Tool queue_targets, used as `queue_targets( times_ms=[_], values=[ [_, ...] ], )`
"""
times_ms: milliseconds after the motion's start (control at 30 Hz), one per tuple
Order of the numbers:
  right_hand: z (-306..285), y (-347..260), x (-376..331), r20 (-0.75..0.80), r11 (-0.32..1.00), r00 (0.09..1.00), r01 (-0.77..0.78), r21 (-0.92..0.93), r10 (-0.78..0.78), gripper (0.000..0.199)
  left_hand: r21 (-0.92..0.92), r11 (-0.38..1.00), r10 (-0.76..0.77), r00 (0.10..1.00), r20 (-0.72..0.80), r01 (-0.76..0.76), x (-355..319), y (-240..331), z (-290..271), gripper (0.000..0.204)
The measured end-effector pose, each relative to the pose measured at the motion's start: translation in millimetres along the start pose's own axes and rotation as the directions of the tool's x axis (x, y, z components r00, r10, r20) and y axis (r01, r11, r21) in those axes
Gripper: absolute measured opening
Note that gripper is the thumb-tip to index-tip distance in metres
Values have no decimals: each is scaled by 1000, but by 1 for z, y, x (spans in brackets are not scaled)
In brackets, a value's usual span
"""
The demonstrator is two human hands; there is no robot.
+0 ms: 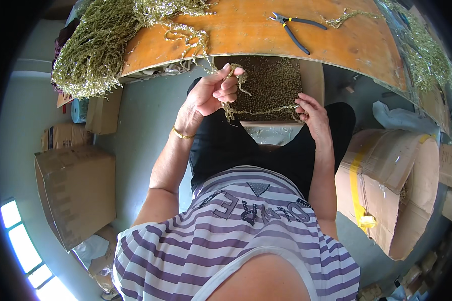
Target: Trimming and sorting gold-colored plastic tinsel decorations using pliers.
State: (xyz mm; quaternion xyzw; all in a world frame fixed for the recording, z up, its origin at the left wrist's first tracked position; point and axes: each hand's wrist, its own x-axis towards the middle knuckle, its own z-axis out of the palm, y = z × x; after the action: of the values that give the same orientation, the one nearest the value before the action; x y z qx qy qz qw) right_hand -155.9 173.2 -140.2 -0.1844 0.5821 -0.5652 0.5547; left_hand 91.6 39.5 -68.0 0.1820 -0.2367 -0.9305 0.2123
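Observation:
Gold glittery cord [263, 112] stretches between my two hands, above a box [273, 83] filled with many small gold-brown beads or pieces at my knees. My left hand [217, 91] pinches a bunched part of the cord between thumb and fingers, and loose ends dangle below it. Lower and to the right, my right hand [312, 111] grips the cord's other end with its fingertips. From the left hand a strand runs up to a loose gold strand [196, 37] on the orange table [246, 30]. Diagonal cutters [296, 27] with black and yellow handles lie on the table, apart from both hands.
A large heap of gold cord [98, 50] hangs over the table's left edge. More gold strands [422, 47] lie at the far right, with a short piece [354, 16] near the cutters. Cardboard boxes stand on the floor at left [78, 190] and right [386, 185].

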Motion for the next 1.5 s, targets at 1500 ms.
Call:
queue_targets(
  times_ms=[1500],
  values=[
    [86,-9,40,564,659,727,649,-379,-391,28,492,859,-116,990,-78,140,-25,49,78,30]
  ],
)
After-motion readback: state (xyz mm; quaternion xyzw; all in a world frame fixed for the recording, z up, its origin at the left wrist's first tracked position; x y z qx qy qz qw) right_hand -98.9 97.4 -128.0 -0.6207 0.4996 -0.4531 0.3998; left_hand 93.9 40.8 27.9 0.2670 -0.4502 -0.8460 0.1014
